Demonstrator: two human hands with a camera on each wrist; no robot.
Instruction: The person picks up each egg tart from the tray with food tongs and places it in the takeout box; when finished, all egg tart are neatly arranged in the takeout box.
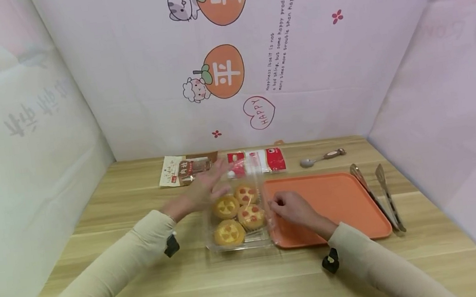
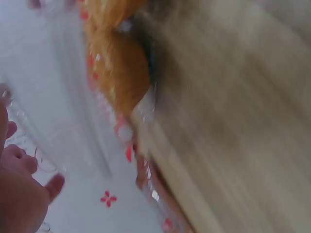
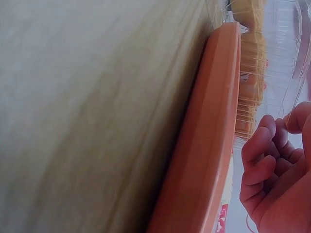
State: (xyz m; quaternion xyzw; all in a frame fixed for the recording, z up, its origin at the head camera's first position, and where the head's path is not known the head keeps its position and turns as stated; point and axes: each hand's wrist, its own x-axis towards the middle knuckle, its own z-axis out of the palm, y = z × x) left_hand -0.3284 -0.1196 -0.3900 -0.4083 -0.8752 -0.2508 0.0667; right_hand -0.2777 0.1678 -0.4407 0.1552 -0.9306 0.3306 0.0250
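Note:
A clear plastic clamshell box [image 1: 254, 237] holds several small round tarts [image 1: 228, 233], some topped with yellow pieces and some with red. Its see-through lid stands raised, in part, above the tarts. My left hand [image 1: 200, 188] is over the box's far left part with its fingers apart, blurred. In the left wrist view its thumb [image 2: 54, 187] lies beside the clear lid [image 2: 73, 97]. With thumb and forefinger, my right hand [image 1: 293, 207] pinches the box's clear right edge, its other fingers curled. The right wrist view shows these fingertips [image 3: 266, 126] at the thin plastic.
An orange tray [image 1: 333, 206] lies right of the box, under my right hand. Metal tongs [image 1: 389, 200] rest at its right side. Behind lie a spoon [image 1: 323, 157], a red-and-white packet [image 1: 275, 159] and a brown-and-cream packet [image 1: 172, 170]. Cloth walls [image 1: 317, 110] enclose the wooden table.

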